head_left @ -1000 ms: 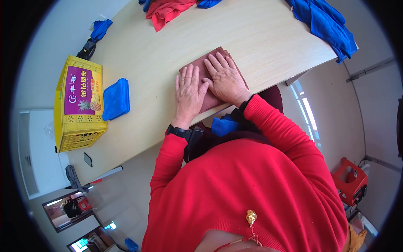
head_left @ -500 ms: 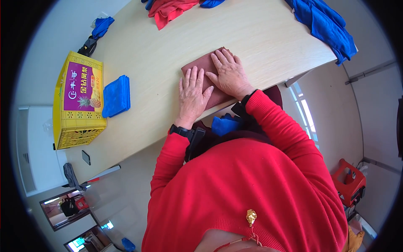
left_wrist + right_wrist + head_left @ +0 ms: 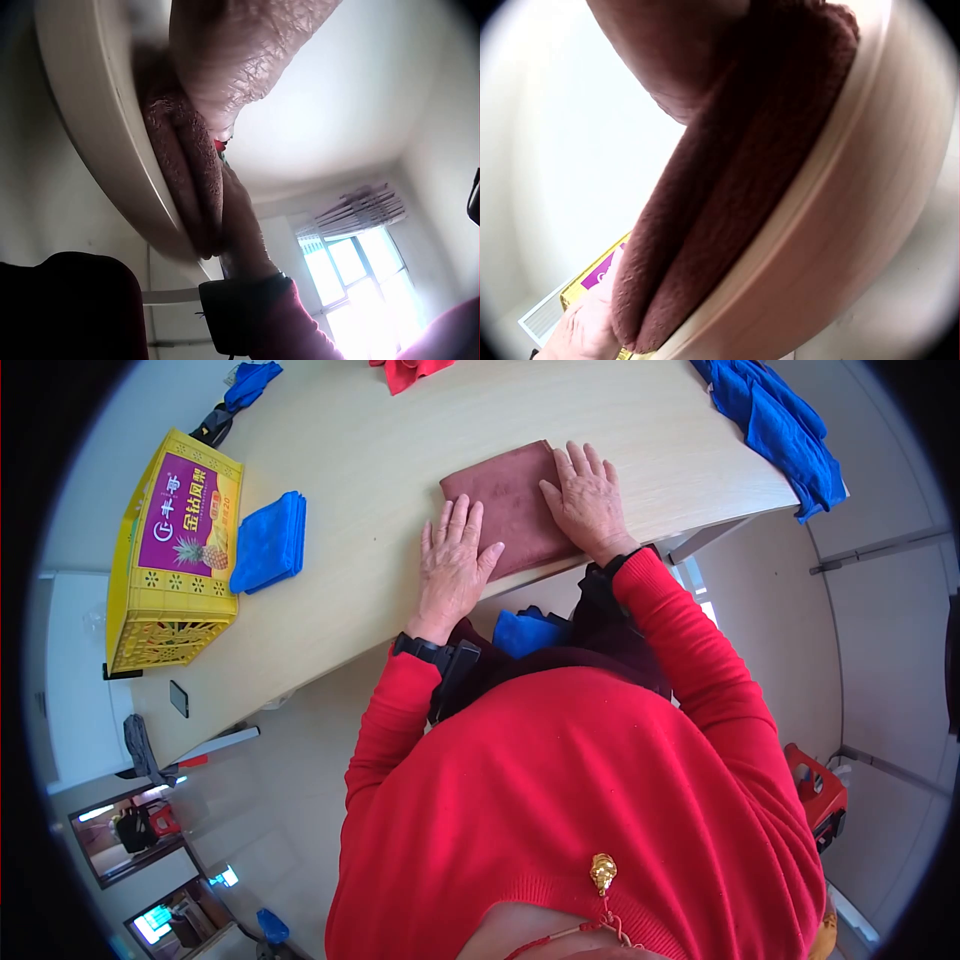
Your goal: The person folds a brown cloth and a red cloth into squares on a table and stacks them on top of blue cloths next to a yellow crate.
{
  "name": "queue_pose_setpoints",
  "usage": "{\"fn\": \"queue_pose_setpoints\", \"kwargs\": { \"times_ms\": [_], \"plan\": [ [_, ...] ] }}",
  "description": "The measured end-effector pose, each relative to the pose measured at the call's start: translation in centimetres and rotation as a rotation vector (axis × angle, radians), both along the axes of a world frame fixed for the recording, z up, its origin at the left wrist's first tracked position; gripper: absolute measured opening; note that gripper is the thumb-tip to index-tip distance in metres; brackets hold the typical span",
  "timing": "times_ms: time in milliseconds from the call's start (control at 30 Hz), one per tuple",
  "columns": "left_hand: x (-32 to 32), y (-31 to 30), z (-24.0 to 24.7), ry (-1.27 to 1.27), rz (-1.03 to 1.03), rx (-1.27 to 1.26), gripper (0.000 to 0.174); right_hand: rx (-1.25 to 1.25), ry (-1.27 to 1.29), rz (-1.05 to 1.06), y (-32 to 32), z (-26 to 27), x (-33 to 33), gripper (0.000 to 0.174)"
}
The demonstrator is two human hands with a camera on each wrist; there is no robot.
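Note:
A folded reddish-brown towel point(image 3: 512, 508) lies flat at the near edge of the table. My left hand point(image 3: 452, 568) rests along its left side, fingers straight and thumb lying over the towel's lower left part. Along the right side lies my right hand point(image 3: 590, 508), its fingers extended toward the far corner and its thumb on the towel's edge. From the right wrist view, the towel point(image 3: 705, 202) shows thick stacked folds along the table edge. Its folded layers point(image 3: 184, 165) also appear below the palm in the left wrist view.
A folded blue towel point(image 3: 270, 545) lies beside a yellow crate point(image 3: 165, 595) at the left. Blue cloth point(image 3: 775, 430) hangs over the table's right end, and red cloth point(image 3: 410, 372) lies at the far side. A phone point(image 3: 179, 699) is near the left edge.
Both hands lay on top of the towel earlier. The right hand has slid outward to the right edge and the left to the left edge, uncovering the towel's middle. The head view has shifted.

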State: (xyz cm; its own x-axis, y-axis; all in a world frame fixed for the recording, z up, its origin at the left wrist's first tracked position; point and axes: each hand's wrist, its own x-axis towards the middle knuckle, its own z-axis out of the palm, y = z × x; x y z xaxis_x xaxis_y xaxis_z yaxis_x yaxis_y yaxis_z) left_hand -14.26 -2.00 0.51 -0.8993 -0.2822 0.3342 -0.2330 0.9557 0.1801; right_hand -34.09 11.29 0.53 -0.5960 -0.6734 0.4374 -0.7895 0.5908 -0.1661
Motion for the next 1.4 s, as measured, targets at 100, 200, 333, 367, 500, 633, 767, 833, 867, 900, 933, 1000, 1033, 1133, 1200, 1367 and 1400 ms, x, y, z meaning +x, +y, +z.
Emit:
{"fn": "queue_pose_setpoints", "kwargs": {
  "times_ms": [100, 200, 333, 367, 500, 633, 767, 833, 867, 900, 933, 1000, 1033, 1133, 1200, 1367, 1400],
  "plan": [
    [0.1, 0.7, 0.9, 0.027, -0.014, 0.008, 0.065, -0.092, -0.041, 0.119, -0.4, 2.3, 2.1, 0.056],
    [-0.2, 2.2, 2.1, 0.055, -0.156, 0.035, 0.067, -0.141, -0.115, 0.218, -1.9, 2.4, 4.9, 0.055],
    [-0.5, 2.1, -0.5, 0.045, -0.171, 0.051, 0.071, -0.119, -0.193, 0.302, -3.3, 1.5, 7.2, 0.055],
    [-0.7, 2.2, -0.5, 0.044, -0.177, 0.051, 0.071, -0.092, -0.193, 0.310, -3.3, 1.1, 7.7, 0.055],
    [-0.4, 2.4, -0.9, 0.058, -0.140, -0.014, 0.073, -0.038, -0.124, 0.291, -2.5, -0.3, 6.6, 0.055],
    [-0.3, 2.6, 0.0, 0.030, -0.156, 0.013, 0.076, -0.005, -0.042, 0.215, -0.9, -0.6, 4.4, 0.056],
    [-0.1, 2.5, 0.2, -0.012, -0.147, -0.027, 0.078, 0.021, -0.085, 0.132, 0.6, -0.3, 2.7, 0.055],
    [0.0, 2.4, -0.1, -0.004, -0.153, -0.030, 0.079, 0.029, -0.114, 0.105, 1.1, -0.4, 2.1, 0.055],
    [0.0, 2.4, -0.1, 0.002, -0.157, -0.032, 0.079, 0.008, -0.137, 0.096, 1.4, -0.5, 1.8, 0.055],
    [0.0, 2.4, -0.1, 0.007, -0.159, -0.035, 0.079, -0.013, -0.158, 0.087, 1.6, -0.7, 1.5, 0.055],
    [0.0, 2.5, 0.0, 0.017, -0.163, -0.016, 0.078, -0.034, -0.179, 0.078, 1.6, -0.8, 1.4, 0.055],
    [0.2, 2.6, 0.2, 0.037, -0.170, 0.017, 0.077, -0.017, -0.173, 0.085, 1.6, -1.1, 1.1, 0.055],
    [0.3, 2.7, 0.2, 0.042, -0.170, 0.014, 0.077, 0.002, -0.174, 0.092, 1.5, -1.0, 1.1, 0.055],
    [1.1, 2.9, 0.5, 0.047, -0.175, 0.055, 0.075, 0.042, -0.159, 0.126, 1.2, -0.8, 1.1, 0.055],
    [2.0, 3.0, 1.1, 0.059, -0.177, 0.052, 0.071, 0.092, -0.135, 0.186, 0.8, -0.6, 1.1, 0.055],
    [7.2, 2.7, 1.4, 0.264, -0.089, 0.212, 0.043, 0.113, -0.136, 0.326, -1.0, -0.2, 2.3, 0.055],
    [9.1, 2.7, 1.1, 0.265, -0.066, 0.209, 0.043, 0.109, -0.132, 0.362, -1.6, -0.3, 2.7, 0.055]
  ]
}}
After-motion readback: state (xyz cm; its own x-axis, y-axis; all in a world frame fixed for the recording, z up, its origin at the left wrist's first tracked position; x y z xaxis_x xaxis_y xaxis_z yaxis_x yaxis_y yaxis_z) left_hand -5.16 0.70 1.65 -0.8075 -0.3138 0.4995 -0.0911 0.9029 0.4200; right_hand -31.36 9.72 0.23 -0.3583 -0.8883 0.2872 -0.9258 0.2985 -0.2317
